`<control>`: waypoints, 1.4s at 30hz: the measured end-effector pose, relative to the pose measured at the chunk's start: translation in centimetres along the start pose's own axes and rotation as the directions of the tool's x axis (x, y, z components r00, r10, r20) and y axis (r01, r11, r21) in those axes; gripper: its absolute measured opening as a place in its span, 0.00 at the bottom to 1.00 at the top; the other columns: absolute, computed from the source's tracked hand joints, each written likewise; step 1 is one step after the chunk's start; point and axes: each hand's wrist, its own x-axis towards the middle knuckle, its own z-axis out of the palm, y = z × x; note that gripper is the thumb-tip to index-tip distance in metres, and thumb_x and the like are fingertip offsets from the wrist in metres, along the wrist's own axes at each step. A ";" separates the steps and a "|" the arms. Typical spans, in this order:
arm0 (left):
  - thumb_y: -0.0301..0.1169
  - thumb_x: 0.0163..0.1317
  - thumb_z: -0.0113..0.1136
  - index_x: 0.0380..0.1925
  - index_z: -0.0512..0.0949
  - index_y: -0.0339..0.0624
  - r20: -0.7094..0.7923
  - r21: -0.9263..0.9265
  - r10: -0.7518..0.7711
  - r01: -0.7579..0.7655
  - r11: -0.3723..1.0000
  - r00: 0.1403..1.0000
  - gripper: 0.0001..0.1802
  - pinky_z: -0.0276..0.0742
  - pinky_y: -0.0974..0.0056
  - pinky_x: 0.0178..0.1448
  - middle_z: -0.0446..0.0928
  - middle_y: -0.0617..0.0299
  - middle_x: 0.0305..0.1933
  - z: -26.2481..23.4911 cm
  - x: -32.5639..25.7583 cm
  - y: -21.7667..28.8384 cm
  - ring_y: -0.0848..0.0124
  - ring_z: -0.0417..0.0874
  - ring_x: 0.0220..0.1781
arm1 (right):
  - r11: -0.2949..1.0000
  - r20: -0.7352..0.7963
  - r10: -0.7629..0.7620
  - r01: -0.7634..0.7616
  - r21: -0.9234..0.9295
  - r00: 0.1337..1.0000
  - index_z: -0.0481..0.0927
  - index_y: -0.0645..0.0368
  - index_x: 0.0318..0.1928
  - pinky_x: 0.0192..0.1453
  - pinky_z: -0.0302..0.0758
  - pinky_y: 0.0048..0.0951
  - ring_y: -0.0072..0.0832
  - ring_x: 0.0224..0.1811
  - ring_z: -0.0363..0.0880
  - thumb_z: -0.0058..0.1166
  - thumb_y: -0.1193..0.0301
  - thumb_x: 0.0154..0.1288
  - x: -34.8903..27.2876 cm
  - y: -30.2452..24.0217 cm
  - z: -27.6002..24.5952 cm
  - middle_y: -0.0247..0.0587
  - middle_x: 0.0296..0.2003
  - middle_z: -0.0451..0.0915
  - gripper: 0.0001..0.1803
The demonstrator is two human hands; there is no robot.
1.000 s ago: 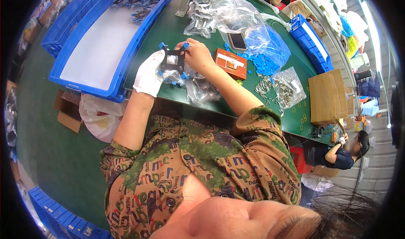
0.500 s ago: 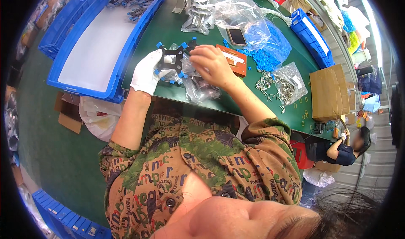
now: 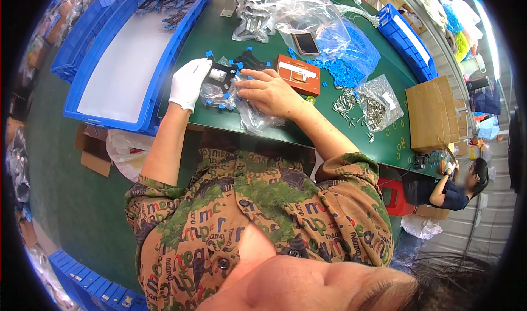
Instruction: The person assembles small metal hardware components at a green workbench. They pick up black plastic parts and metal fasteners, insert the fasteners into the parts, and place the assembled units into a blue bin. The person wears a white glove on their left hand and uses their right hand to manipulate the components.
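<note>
My left hand point(image 3: 190, 84) wears a white glove and grips the left edge of a black X-shaped bracket point(image 3: 226, 83) with blue caps on its corners. The bracket is tilted, and a pale metal piece shows through its middle. My right hand point(image 3: 272, 94) is bare, its fingers stretched out and a little apart by the bracket's right side; whether they touch it I cannot tell. A second black bracket with blue caps point(image 3: 251, 59) lies on the table just beyond. Crumpled clear plastic bags point(image 3: 254, 115) lie under and beside my hands.
On the green table point(image 3: 351, 141) are an orange-red box point(image 3: 305, 76), a phone point(image 3: 305, 44), blue caps point(image 3: 347, 72), metal screws point(image 3: 345, 103) and bagged parts point(image 3: 254, 24). A blue tray point(image 3: 156, 86) is at left, a cardboard box point(image 3: 431, 113) at right. Another person point(image 3: 453, 193) sits far right.
The bracket in my left hand has tilted and come lower. My right hand has moved down beside it, uncovering the second bracket and the orange-red box.
</note>
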 end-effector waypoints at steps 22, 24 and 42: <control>0.38 0.73 0.60 0.48 0.86 0.35 0.212 0.220 -0.053 0.005 0.976 0.976 0.17 0.79 0.64 0.55 0.88 0.59 0.41 -0.2 1.9 -0.1 0.71 0.85 0.45 | 1.000 -0.043 -0.006 0.007 0.026 0.999 0.85 0.48 0.53 0.68 0.71 0.47 0.37 0.71 0.74 0.63 0.73 0.63 0.1 0.3 0.5 0.31 0.57 0.83 0.17; 0.39 0.73 0.60 0.48 0.86 0.36 0.220 0.283 -0.016 -0.048 0.958 0.975 0.17 0.79 0.64 0.55 0.88 0.58 0.42 0.0 2.1 -0.2 0.70 0.86 0.45 | 1.000 -0.091 -0.013 0.014 0.014 0.996 0.85 0.48 0.52 0.67 0.71 0.44 0.36 0.68 0.76 0.65 0.72 0.61 0.0 0.1 0.3 0.31 0.54 0.84 0.17; 0.38 0.74 0.59 0.49 0.85 0.36 0.274 0.441 -0.056 -0.074 0.895 0.960 0.17 0.78 0.65 0.52 0.87 0.60 0.36 0.4 2.7 0.7 0.71 0.84 0.40 | 0.825 0.008 0.483 -0.458 0.330 0.876 0.91 0.54 0.47 0.57 0.79 0.44 0.46 0.50 0.85 0.58 0.52 0.71 4.7 4.6 1.6 0.47 0.43 0.85 0.20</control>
